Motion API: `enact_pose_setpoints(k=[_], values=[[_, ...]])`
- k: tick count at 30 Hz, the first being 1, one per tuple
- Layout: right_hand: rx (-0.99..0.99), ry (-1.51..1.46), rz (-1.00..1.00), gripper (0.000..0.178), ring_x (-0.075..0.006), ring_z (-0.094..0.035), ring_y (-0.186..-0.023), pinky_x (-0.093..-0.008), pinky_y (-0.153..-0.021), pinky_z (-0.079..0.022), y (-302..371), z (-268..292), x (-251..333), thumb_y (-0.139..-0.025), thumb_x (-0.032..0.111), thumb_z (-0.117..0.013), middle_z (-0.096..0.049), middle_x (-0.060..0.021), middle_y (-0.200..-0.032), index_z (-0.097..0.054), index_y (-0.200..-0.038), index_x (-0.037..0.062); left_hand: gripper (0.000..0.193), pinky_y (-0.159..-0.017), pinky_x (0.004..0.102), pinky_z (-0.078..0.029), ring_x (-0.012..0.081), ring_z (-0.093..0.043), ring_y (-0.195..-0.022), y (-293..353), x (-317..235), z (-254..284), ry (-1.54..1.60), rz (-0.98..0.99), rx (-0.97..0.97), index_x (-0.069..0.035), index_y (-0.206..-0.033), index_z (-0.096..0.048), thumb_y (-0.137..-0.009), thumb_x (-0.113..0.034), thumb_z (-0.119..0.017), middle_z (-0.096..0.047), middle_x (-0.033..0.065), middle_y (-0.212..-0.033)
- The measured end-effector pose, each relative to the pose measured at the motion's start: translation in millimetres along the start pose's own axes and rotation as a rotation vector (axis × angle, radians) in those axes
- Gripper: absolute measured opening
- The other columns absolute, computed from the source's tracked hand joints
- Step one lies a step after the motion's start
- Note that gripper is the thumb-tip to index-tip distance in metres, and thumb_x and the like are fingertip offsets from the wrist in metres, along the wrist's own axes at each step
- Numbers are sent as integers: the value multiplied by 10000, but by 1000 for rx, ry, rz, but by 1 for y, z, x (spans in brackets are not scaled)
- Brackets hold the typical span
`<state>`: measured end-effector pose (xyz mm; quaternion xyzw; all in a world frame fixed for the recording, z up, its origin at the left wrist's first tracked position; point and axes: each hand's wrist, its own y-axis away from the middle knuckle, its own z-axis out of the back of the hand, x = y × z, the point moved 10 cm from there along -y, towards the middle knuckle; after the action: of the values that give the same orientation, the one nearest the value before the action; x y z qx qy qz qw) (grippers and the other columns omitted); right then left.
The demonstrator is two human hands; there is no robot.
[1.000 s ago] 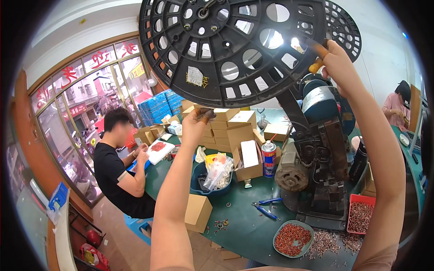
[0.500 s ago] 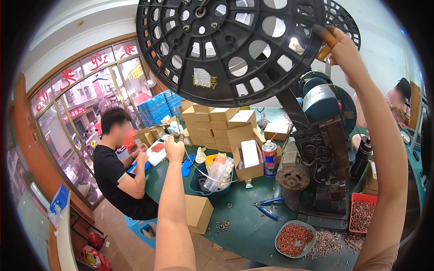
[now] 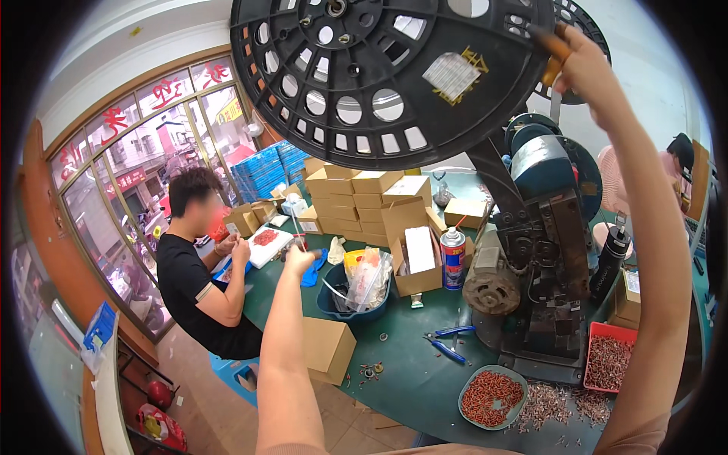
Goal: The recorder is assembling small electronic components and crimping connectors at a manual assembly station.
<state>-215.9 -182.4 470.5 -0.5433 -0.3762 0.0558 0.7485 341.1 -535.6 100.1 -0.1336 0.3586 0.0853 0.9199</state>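
Observation:
A large black plastic reel (image 3: 318,144) with many cut-out holes and a paper label hangs overhead. My right hand (image 3: 588,76), with dark and orange finger covers, is closed at its right rim; the fingertips are slightly blurred. My left hand (image 3: 301,262) is stretched forward over the table, pinching a thin pale strip (image 3: 296,231). This strip comes down from above, near the reel, and its lower part curves toward a dark blue basin (image 3: 324,305) of plastic bags. Beneath the reel, at right, stands a dark bench machine (image 3: 546,265) with a motor.
On the green table (image 3: 402,356) are blue cutters (image 3: 449,343), a spray can (image 3: 453,262), a dish of small reddish parts (image 3: 493,398), a red tray (image 3: 609,356), loose parts and stacked cartons (image 3: 345,205). A co-worker (image 3: 197,280) sits at left; another person (image 3: 675,167) is far right.
The reel has turned, its label swinging from the bottom toward the right. My left hand has moved down a little with the strip. My right hand stays by the rim.

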Motion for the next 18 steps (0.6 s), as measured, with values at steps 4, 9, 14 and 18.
enact_pose_setpoints(k=[4,9,14,18], values=[[76,101,19,338,-30,-525,-513,-174,-646,-465,-13,9,-5,-918,64,-404,-657,-38,-865,-567,-1211,97,675,-949,440,-419,399,-535,-1127,35,-119,69,260,-416,-508,62,-1221,-522,-701,-282,-780,-564,278,-1186],[129,99,-67,302,-25,-504,-507,-166,-611,-449,-1,-4,-24,-924,109,-438,-651,-35,-873,-577,-1192,102,557,-971,460,-402,421,-521,-1121,67,-189,143,166,-537,-763,24,-1241,-529,-782,-226,-720,-554,283,-1181],[117,154,-24,254,-75,-533,-600,-202,-575,-447,-4,-2,-44,-908,138,-503,-625,-25,-847,-603,-1137,95,527,-981,454,-396,427,-518,-1122,56,-192,140,151,-623,-705,14,-1205,-554,-791,-263,-723,-557,292,-1174],[59,94,-140,318,-136,-560,-556,-262,-487,-440,18,10,15,-953,341,-577,-575,-49,-670,-601,-926,26,399,-886,386,-461,334,-610,-1016,17,-188,129,373,-574,-482,21,-1129,-618,-814,-217,-679,-634,238,-1094]])
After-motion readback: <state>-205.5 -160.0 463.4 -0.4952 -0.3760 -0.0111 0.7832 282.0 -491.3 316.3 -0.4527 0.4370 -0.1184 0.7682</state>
